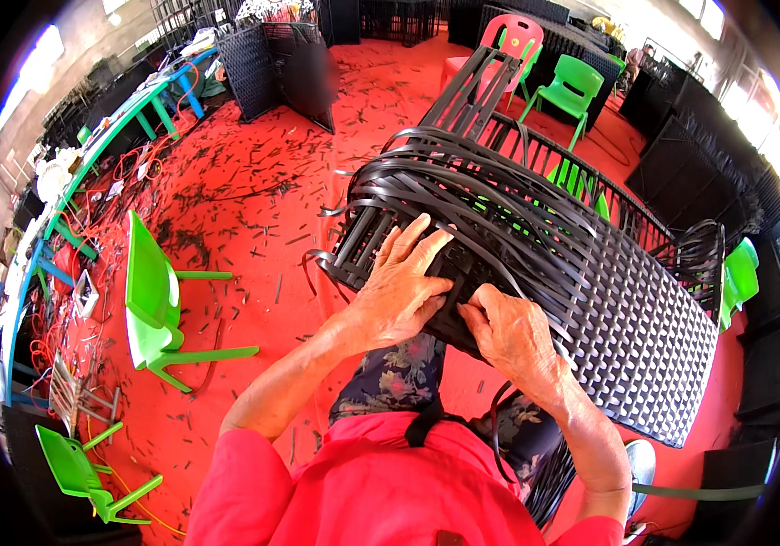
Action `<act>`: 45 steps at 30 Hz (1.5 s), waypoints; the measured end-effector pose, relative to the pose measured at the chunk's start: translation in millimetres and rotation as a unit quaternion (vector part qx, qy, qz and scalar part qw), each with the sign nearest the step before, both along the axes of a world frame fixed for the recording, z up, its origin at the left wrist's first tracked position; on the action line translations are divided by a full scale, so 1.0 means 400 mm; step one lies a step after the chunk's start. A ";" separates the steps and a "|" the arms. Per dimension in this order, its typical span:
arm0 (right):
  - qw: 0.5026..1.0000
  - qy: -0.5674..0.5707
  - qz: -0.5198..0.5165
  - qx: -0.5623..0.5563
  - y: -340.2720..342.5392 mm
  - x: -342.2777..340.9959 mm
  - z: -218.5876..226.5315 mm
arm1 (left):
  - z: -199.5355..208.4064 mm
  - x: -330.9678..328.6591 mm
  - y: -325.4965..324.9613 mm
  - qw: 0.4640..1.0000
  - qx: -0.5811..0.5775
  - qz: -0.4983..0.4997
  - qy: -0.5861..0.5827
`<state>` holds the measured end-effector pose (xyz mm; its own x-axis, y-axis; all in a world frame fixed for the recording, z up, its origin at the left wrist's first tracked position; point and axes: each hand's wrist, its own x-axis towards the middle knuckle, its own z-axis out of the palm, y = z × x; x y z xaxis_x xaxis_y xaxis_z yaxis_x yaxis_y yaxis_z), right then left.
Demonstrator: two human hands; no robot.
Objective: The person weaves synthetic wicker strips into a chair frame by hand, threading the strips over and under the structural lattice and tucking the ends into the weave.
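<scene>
A black frame (367, 255) lies across my lap, its right part covered in woven black plastic strips (649, 346). Loose black strips (462, 159) fan in a thick bundle over its left part. My left hand (401, 289) rests on the frame's slats near the bundle, two fingers stretched out flat and the thumb side bent toward my right hand. Just right of it, my right hand (515, 335) is closed, with thumb and forefinger pinching a black strip at the near edge of the weave. The strip's end is mostly hidden under the fingers.
A green chair (153, 300) stands on the left, another (76, 473) at lower left. Strip scraps litter the red floor (253, 264). A cluttered blue-green table (76, 182) curves along the left. Green (572, 86) and red chairs (513, 41) stand beyond the frame, near black woven panels (690, 173).
</scene>
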<state>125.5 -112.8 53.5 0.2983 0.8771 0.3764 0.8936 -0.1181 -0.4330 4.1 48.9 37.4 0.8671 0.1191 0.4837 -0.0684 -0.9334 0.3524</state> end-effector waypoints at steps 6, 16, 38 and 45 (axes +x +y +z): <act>0.999 -0.030 -0.006 0.022 0.000 -0.004 -0.003 | 0.001 -0.003 0.002 0.997 -0.071 0.001 -0.027; 0.989 0.090 0.119 0.023 0.059 -0.020 0.024 | 0.037 -0.120 0.027 0.937 -0.307 0.046 -0.162; 0.993 0.090 0.056 -0.056 0.103 -0.019 0.070 | 0.003 -0.079 0.096 0.985 -0.149 0.043 -0.073; 1.000 0.010 0.004 0.000 0.112 -0.051 0.059 | 0.007 -0.158 0.127 0.842 -0.496 0.028 -0.209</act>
